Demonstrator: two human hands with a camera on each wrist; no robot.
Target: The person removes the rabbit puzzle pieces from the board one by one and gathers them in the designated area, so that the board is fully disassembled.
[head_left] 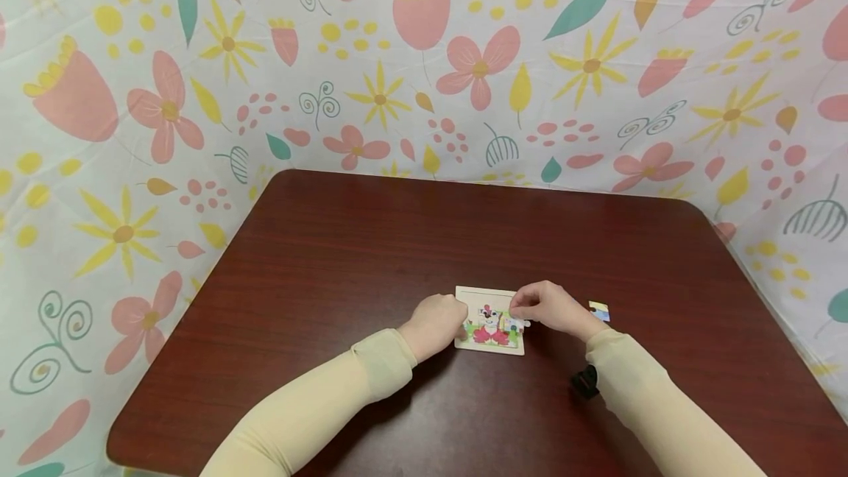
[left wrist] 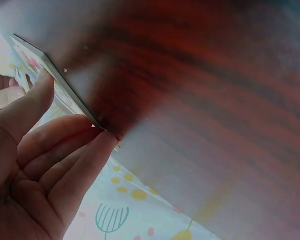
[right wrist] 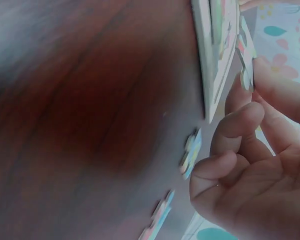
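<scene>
A small jigsaw puzzle board with a pale frame lies on the table, partly filled with a picture of an animal in red. At its left edge, my left hand holds the board. The left wrist view shows the thumb on the board's face and fingertips at its rim. Over the board's right side, my right hand pinches a puzzle piece between thumb and index finger. That piece is tilted, close beside the board in the right wrist view, while the other fingers curl loosely.
Right of the board, beyond my right wrist, loose puzzle pieces lie on the dark red-brown table. Two show in the right wrist view, a nearer piece and a farther one. A flower-patterned cloth hangs behind the table.
</scene>
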